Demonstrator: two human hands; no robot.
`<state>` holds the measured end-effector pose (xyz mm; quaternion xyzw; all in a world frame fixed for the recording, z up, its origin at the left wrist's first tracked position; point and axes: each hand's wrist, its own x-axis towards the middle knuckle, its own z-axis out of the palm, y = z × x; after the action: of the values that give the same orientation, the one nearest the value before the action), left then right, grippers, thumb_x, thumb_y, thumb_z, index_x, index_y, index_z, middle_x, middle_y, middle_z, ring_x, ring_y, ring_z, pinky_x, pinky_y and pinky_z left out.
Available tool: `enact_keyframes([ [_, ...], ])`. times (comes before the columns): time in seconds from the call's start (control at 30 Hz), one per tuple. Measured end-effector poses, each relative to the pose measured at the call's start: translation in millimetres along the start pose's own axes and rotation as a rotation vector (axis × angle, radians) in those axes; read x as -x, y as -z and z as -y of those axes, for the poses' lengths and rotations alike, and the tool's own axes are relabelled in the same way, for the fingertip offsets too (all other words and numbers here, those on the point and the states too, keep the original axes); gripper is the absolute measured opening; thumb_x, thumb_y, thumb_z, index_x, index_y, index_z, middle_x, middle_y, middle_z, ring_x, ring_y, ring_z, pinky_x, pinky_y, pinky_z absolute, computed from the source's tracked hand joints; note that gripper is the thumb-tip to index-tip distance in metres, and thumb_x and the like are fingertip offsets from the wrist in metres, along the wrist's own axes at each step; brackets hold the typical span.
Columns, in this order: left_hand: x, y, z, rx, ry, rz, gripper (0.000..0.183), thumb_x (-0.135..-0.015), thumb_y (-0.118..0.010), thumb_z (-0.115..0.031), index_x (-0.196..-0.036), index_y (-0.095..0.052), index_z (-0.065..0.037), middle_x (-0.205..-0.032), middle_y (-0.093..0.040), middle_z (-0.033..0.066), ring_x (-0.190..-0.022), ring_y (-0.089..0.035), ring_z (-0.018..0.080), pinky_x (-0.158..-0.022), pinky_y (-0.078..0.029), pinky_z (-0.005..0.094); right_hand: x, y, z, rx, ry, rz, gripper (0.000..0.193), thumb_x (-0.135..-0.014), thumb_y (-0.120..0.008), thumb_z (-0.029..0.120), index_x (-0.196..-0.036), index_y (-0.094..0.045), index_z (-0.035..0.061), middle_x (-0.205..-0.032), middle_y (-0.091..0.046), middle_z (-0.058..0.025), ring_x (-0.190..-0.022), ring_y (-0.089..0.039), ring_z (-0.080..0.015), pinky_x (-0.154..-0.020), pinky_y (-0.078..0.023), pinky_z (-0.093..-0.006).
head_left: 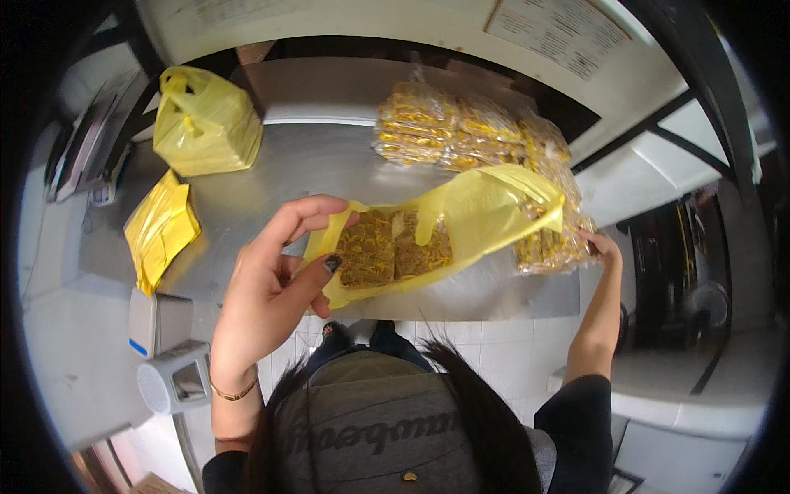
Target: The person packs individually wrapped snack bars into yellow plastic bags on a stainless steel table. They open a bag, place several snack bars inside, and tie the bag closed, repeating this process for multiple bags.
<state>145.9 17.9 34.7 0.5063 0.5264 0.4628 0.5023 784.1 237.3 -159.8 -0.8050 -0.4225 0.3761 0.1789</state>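
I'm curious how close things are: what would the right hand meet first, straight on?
The right hand would likely meet the wrapped packets first; it may already touch them, depth being unclear.

Worktop: 1 pc., stainless, brushed, dull reflections of overhead lt. Wall panel: off-wht., behind worktop; dk. recess betw. Notice sheet: 1, framed, mtd. upper R. Flr.: wht. sq. tiles, visible below worktop's nr. edge. Metal framing: dk., far R. Lower R: wht. counter, rounded edge. L: pale wall. Fisheye bends all str. edges.
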Motion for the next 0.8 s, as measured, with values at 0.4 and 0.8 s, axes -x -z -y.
enact_keyframes([
  [0.4, 5.9, -1.9, -0.7, -0.016, 0.0, -0.019, 0.053, -0.078, -0.048, 0.014, -0.128, -0.043, -0.003, -0.126, -0.053, 0.0141, -0.058, -0.062, 0.0081, -0.05, -0.048, 0.0202, 78.1, 14.3, 52.5, -0.348, 0.243, 0.134, 0.03, -0.071, -0.067, 0.004, -0.099, -0.058, -0.0048, -0.085, -0.064, -0.0098, -0.072, -0.063, -0.0194, -0.066, -0.053, -0.0329],
  [0.8, -11.3, -1.2, 18.8, 0.13, -0.069, 0.027, 0.06, -0.079, -0.042, 0.01, -0.136, -0.033, -0.006, -0.136, -0.043, 0.0172, -0.061, -0.063, 0.0119, -0.054, -0.049, 0.021, 294.3, -44.8, 235.4, -0.682, 0.773, 0.339, 0.078, -0.059, -0.058, 0.011, -0.135, -0.04, -0.0001, -0.132, -0.044, -0.019, -0.116, -0.052, -0.0273, -0.1, -0.043, -0.0356],
])
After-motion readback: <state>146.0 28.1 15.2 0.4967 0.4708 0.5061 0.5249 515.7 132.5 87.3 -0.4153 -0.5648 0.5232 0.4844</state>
